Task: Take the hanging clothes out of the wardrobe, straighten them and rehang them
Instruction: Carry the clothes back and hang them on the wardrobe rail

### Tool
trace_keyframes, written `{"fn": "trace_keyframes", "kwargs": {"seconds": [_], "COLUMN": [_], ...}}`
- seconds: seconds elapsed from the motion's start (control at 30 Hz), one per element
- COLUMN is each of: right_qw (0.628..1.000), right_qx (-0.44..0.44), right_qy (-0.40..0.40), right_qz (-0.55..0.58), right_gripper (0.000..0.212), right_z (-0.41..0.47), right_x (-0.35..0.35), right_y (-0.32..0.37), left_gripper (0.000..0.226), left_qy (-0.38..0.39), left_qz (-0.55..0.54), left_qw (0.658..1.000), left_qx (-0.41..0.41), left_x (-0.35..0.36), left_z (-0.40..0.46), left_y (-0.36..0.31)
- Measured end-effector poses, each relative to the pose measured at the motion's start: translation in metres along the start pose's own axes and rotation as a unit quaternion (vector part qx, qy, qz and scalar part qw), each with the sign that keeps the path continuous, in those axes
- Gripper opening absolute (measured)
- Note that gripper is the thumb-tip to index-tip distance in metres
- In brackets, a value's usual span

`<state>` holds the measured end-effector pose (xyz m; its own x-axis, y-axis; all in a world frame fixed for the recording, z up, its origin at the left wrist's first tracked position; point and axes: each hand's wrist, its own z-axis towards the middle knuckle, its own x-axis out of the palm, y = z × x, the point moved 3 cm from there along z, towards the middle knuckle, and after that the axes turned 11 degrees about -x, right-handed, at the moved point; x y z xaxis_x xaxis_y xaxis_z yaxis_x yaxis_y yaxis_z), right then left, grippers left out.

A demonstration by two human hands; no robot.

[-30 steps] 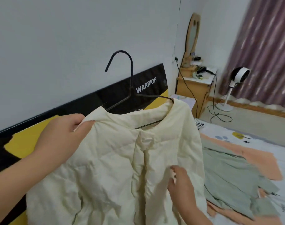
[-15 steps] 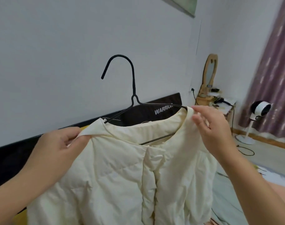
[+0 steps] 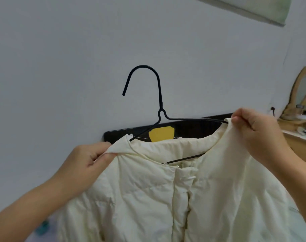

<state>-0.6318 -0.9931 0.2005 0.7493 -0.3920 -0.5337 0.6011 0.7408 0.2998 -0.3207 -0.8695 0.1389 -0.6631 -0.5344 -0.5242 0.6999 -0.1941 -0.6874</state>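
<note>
While both arms reach up from the lower corners, a cream quilted jacket (image 3: 174,198) fills the nearest part of the view, from about 5 to 7 o'clock, its front placket running down the middle. The left hand (image 3: 89,165), at roughly 8 o'clock from centre, pinches a fold of the jacket's left shoulder between thumb and curled fingers. The right hand (image 3: 256,137), out at 3 o'clock, pinches the other shoulder at the neckline edge, fingers curled round the fabric right where the hanger's arm meets it. The jacket sits on a black wire hanger (image 3: 159,102): one arm disappears under the left shoulder, the other runs to the right shoulder, and the lower bar shows through the open neckline. The hook rises at 12 o'clock, free in the air and hooked on nothing.

Behind the jacket, a black headboard (image 3: 192,127) with a yellow patch (image 3: 161,134) stands against the pale wall (image 3: 79,58). Farther off at 3 o'clock, a wooden-framed mirror (image 3: 301,91) stands on a wooden side table (image 3: 300,145).
</note>
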Motion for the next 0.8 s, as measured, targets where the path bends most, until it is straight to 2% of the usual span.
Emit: {"fn": "trace_keyframes", "kwargs": {"seconds": [0.13, 0.3, 0.43, 0.5, 0.63, 0.7, 0.8], "right_qw": [0.991, 0.927, 0.909, 0.905, 0.883, 0.846, 0.776], "right_qx": [-0.009, -0.017, -0.028, -0.043, -0.118, -0.151, -0.216], "right_qy": [0.118, 0.280, 0.284, 0.275, 0.302, 0.368, 0.481], "right_qz": [0.065, 0.247, 0.305, 0.323, 0.339, 0.354, 0.345], "right_gripper": [0.027, 0.036, 0.045, 0.045, 0.043, 0.039, 0.024], "right_z": [-0.020, -0.040, -0.055, -0.064, -0.088, -0.097, -0.108], "right_x": [0.011, 0.018, 0.033, 0.041, 0.051, 0.058, 0.067], "right_y": [0.049, 0.103, 0.137, 0.156, 0.193, 0.213, 0.245], "left_gripper": [0.051, 0.052, 0.030, 0.032, 0.034, 0.040, 0.034], "left_qy": [-0.026, -0.058, -0.025, -0.023, -0.124, -0.195, -0.296], "left_qz": [0.013, 0.071, 0.109, 0.133, 0.239, 0.217, 0.154], "left_qw": [0.999, 0.993, 0.988, 0.983, 0.948, 0.932, 0.901], "left_qx": [-0.038, -0.068, -0.107, -0.125, -0.171, -0.213, -0.277], "left_x": [-0.054, -0.112, -0.145, -0.152, -0.163, -0.172, -0.192], "left_z": [-0.054, -0.109, -0.157, -0.183, -0.232, -0.261, -0.310], "left_y": [0.001, -0.014, -0.033, -0.040, -0.042, -0.041, -0.044]}}
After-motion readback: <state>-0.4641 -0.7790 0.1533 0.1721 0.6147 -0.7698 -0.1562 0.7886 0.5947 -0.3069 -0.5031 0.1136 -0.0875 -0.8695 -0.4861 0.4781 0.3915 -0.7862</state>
